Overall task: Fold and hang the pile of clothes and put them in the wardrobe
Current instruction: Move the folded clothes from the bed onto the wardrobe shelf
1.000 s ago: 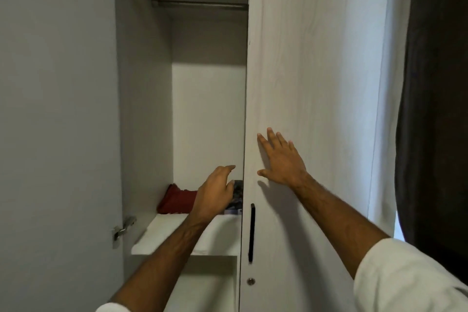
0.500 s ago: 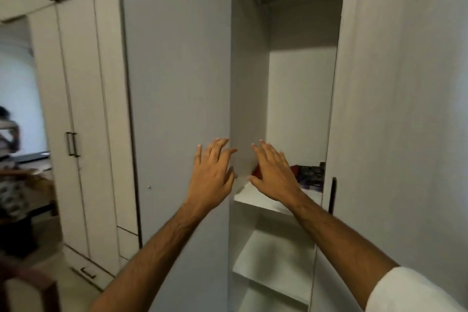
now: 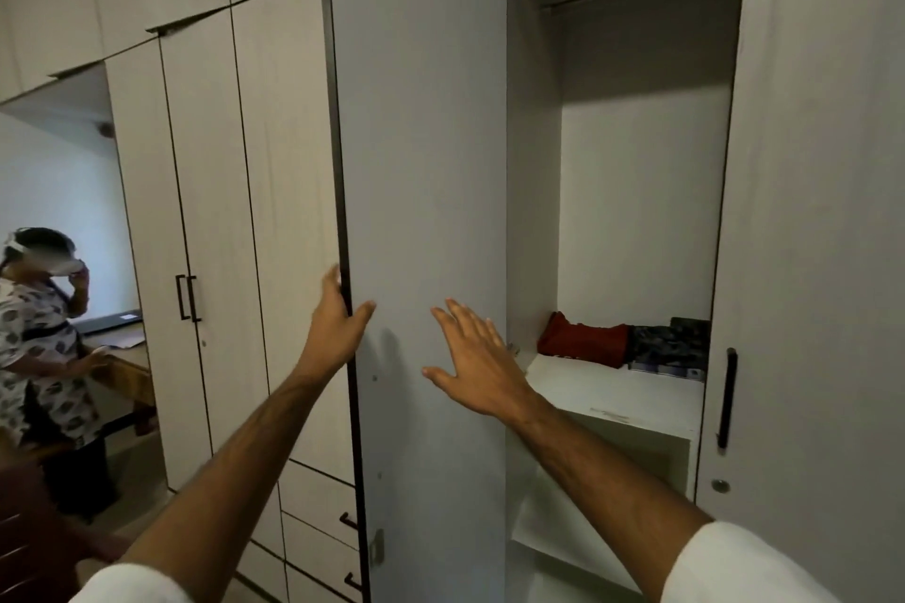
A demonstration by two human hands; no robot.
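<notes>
No text, label, brand or number can be read anywhere in this view.

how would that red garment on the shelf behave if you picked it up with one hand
The red garment would probably go floppy: it lies as a soft, rumpled bundle, not a stiff block. It looks light for its size, being only cloth. Its fold would likely fall open in a one-hand grip, since nothing binds it. It touches the dark clothes beside it, so those might drag along.
</notes>
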